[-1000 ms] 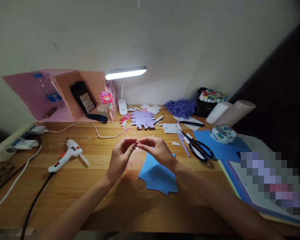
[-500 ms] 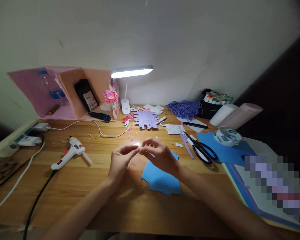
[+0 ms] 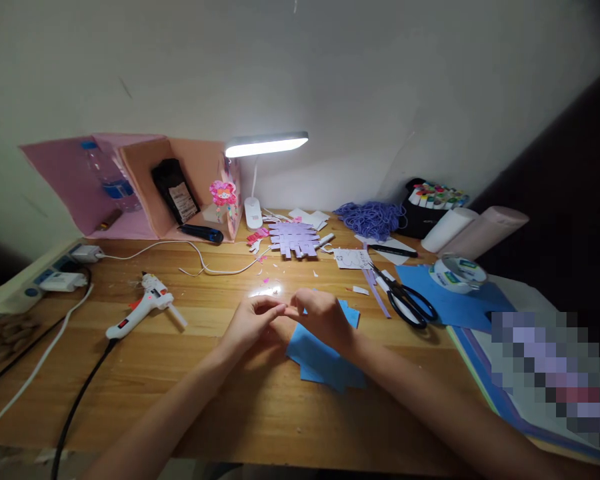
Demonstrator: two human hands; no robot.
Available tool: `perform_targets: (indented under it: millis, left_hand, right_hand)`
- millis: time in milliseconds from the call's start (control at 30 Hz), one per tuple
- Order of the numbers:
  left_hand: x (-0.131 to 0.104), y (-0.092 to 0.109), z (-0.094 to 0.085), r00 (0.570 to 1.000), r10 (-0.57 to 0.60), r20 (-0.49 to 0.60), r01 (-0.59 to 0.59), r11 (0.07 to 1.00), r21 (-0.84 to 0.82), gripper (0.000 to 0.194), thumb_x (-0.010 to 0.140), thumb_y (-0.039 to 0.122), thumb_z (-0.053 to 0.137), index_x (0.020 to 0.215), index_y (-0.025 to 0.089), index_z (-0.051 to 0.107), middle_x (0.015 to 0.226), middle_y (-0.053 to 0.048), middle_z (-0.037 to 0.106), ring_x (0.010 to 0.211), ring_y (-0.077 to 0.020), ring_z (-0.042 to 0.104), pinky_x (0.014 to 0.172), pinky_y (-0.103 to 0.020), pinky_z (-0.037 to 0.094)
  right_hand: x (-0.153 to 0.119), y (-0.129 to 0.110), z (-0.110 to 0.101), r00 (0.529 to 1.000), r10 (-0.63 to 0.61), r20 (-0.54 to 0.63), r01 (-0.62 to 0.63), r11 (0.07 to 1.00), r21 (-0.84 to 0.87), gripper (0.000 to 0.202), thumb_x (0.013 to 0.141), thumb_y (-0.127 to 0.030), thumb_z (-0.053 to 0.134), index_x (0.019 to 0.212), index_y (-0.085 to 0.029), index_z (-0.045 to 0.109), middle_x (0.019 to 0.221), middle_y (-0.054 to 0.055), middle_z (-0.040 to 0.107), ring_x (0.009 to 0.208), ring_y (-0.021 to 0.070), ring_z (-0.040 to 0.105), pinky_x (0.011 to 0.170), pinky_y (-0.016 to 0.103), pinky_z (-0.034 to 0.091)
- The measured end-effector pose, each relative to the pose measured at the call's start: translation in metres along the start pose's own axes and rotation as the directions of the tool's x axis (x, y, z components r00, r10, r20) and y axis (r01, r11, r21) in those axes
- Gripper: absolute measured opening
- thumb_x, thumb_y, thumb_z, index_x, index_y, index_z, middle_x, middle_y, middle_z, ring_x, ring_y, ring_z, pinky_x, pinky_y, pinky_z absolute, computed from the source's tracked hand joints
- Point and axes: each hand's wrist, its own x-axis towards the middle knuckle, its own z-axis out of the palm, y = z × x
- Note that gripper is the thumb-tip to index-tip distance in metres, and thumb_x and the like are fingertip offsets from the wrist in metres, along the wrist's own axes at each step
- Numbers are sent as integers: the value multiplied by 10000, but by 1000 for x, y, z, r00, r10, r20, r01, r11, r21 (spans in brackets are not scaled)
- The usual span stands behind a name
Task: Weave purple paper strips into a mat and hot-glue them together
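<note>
In the head view, my left hand and right hand met with fingertips pinched closed; I could not tell whether they gripped anything small; the blue sheets lay on the table, partly hidden by my right hand and forearm; pixelation masked something at the right edge; the glue gun lay left, the scissors right.

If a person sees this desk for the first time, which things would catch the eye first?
Probably the lit lamp first, its bright white bar standing out against the dim wall near the middle. Next, perhaps, the two hands below it, the left hand and right hand meeting at the fingertips, with blue sheets under the right one. The tangle of purple yarn by the wall also stands out.
</note>
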Motion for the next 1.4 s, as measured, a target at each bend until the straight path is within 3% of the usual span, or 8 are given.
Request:
perform_targets:
  millis: [100, 233, 433, 567, 900, 1067, 1200, 1400]
  left_hand:
    - [3, -2, -3, 999, -38, -23, 35, 995, -94, 283, 618, 298, 808, 827, 127, 720, 791, -68, 725, 798, -193, 663, 761, -253, 475]
    - [5, 3, -8, 990, -127, -57, 105, 952, -289, 467, 653, 236, 769, 1086, 135, 624, 964, -89, 710, 872, -188, 665, 778, -261, 496]
    - [7, 8, -10, 971, -223, -89, 150, 854, -498, 279, 708, 89, 626, 985, 110, 619, 954, -93, 691, 849, -130, 666, 809, -208, 500]
    - [10, 3, -12, 963, -215, -162, 99, 844, -527, 337, 671, -4, 629, 978, 131, 593, 882, -45, 696, 807, -94, 658, 794, -163, 485]
    - [7, 18, -15, 982, -154, -109, 94, 898, -430, 305, 607, 134, 689, 911, 131, 661, 943, -75, 702, 926, -196, 658, 884, -274, 476]
    - [7, 20, -14, 988, -93, -123, 52, 951, -304, 295, 615, 259, 696, 876, 122, 681, 993, -92, 690, 986, -246, 635, 891, -307, 461]
    - [11, 14, -24, 957, -88, -277, 45, 986, -159, 297, 693, 327, 614, 917, 135, 650, 974, -83, 655, 820, -204, 650, 762, -294, 466]
    - [12, 2, -26, 885, 0, -466, 26, 998, 49, 207, 735, 251, 561, 918, 167, 608, 987, -46, 563, 723, -128, 574, 704, -240, 418]
  right_hand:
    - [5, -3, 3, 999, 36, 32, -38, 998, 55, 138, 876, -265, 589, 798, -153, 605, 634, 16, 652, 520, 123, 609, 493, 212, 459]
    - [18, -7, 3, 997, -46, 66, 32, 982, 187, 149, 896, -128, 527, 982, -174, 640, 941, 63, 709, 860, 140, 667, 757, 226, 520]
    - [35, -2, 10, 996, 0, 89, -16, 985, 173, 213, 869, -63, 486, 821, -137, 680, 771, 104, 708, 737, 191, 660, 694, 305, 523]
    - [45, -3, 14, 985, -34, 166, -13, 961, 277, 178, 833, -64, 532, 847, -151, 687, 902, 113, 727, 839, 210, 671, 777, 340, 524]
    - [60, 34, 15, 946, 18, 325, -229, 745, 627, 128, 759, -253, 691, 766, -126, 690, 746, 66, 742, 690, 163, 703, 616, 250, 576]
    - [72, 44, 18, 895, -80, 439, -271, 686, 675, 132, 709, -258, 729, 767, -140, 718, 672, 26, 722, 614, 142, 682, 567, 238, 560]
    - [83, 52, 19, 883, -112, 456, -250, 709, 659, 120, 648, -193, 767, 766, -189, 747, 673, 0, 705, 606, 120, 643, 557, 217, 522]
    - [114, 76, 34, 935, 118, 336, -286, 811, 510, 75, 790, -157, 643, 757, -157, 711, 832, 56, 698, 807, 158, 645, 735, 285, 508]
